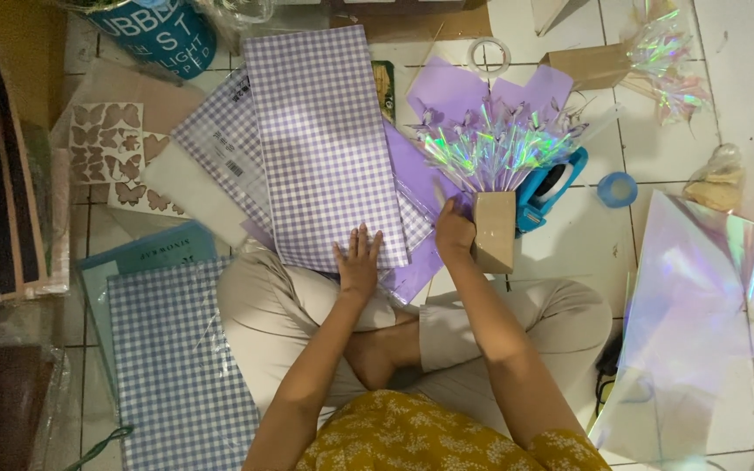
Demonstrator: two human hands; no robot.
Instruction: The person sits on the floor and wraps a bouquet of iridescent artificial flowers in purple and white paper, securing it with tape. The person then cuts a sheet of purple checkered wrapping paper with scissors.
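The left hand [359, 260] is lying flat and open, fingers spread, pressing on the near edge of a purple checked paper sheet [323, 139] that is spread on the floor in front of the crossed legs. The right hand [453, 229] is curling against the side of a small cardboard box [494, 230] just right of the sheet, though how firmly it is grasping cannot be told. Shiny iridescent butterflies [495, 144] are standing up out of the box, with a blue tape dispenser [550, 186] just behind.

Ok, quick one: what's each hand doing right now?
Left hand: open, fingers spread, flat on the purple gingham wrapping sheet.
Right hand: curled against the brown box of iridescent butterfly stems; grip cannot be told.
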